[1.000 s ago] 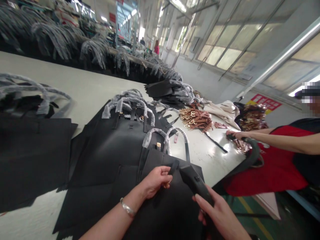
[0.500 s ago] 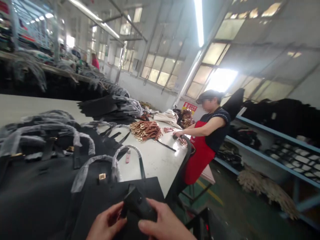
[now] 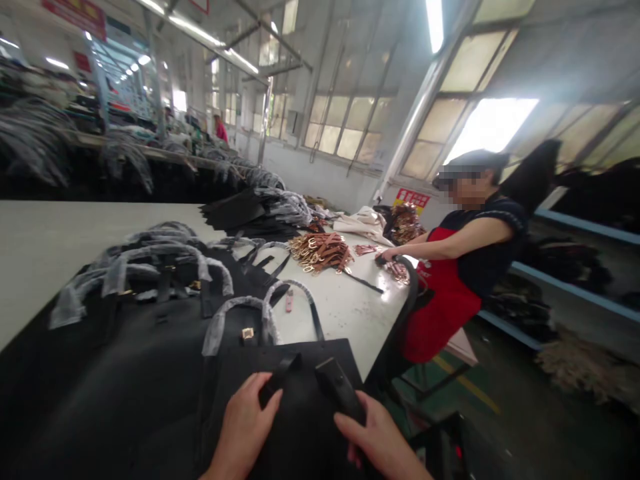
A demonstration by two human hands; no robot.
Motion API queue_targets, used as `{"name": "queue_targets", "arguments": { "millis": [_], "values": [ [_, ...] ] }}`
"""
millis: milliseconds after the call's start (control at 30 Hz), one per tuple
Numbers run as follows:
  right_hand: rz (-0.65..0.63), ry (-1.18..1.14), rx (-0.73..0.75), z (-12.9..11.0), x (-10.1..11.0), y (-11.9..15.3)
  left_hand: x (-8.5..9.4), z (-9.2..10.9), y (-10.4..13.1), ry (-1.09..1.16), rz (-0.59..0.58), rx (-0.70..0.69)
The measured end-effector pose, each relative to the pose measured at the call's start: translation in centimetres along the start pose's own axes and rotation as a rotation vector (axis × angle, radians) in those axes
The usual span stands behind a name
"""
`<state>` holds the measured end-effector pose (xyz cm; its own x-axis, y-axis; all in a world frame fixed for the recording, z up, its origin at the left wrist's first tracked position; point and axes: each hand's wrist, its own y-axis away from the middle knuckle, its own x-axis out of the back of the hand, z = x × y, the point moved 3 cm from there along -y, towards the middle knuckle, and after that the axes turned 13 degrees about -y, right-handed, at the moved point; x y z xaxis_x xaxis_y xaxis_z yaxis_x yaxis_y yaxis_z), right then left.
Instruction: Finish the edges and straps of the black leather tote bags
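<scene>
- The left hand (image 3: 245, 417) is pinched nearly closed, thumb and fingers gripping one short black strap (image 3: 281, 381), whose free end rises ahead of the fingertips.
- The right hand (image 3: 375, 430) is curled firmly around one black handheld tool (image 3: 343, 388); its blunt end points forward and towards the left hand, apart from the strap.
- Between and below both hands lies one black bag (image 3: 303, 407), its upper edge just ahead of the fingers.
- As far as done goes, that bag seems well advanced: beyond the left hand stand two handles (image 3: 213, 335) in clear film and one gold buckle (image 3: 248, 334).
- What is left, I judge, concerns the strap: it is held up off the bag, its end loose (whether its lower part is fastened, I cannot tell).
- Left of the left hand spread more black bags (image 3: 150, 363) with wrapped handles; they overlap too much to count.
- Ahead of the right hand, on the one pale desk (image 3: 345, 310), are one heap of brown straps (image 3: 323, 252), too many to count, and one small pink item (image 3: 289, 300).
- Farther off, to the right hand's front right, one co-worker (image 3: 450, 280) in a red apron reaches over the desk.
</scene>
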<state>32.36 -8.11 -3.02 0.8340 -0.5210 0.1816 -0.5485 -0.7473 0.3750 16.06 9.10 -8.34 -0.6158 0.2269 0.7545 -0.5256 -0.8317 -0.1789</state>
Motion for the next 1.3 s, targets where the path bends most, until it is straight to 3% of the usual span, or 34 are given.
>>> {"name": "queue_targets", "arguments": {
  "millis": [100,233,333,467,733,1033,1167,1300],
  "values": [
    [0.033,0.024,-0.022,2.3,1.3,-0.8,1.7,1.0,-1.7,-0.317,0.104,-0.084],
    [0.052,0.028,0.014,4.3,2.1,-1.8,3.0,1.9,-4.8,-0.646,-0.011,-0.103],
    [0.08,0.015,0.048,4.4,2.3,-2.3,3.6,2.2,-6.4,-0.755,-0.098,-0.044],
    [0.109,-0.011,0.07,3.7,2.4,-3.4,3.9,2.1,-7.5,-0.796,-0.125,0.12],
    [0.178,-0.125,0.074,3.7,2.2,-4.3,4.8,0.5,-8.5,-0.55,-0.279,0.346],
    [0.21,-0.104,0.087,4.1,2.7,-3.5,5.1,-0.6,-7.0,-0.369,-0.069,0.334],
    [0.211,-0.044,0.113,4.0,2.4,-3.1,4.9,-1.8,-6.6,-0.092,-0.196,0.39],
    [0.158,0.042,0.143,4.4,2.4,-2.3,5.2,-1.4,-5.4,0.134,-0.323,0.384]
  ]
}}
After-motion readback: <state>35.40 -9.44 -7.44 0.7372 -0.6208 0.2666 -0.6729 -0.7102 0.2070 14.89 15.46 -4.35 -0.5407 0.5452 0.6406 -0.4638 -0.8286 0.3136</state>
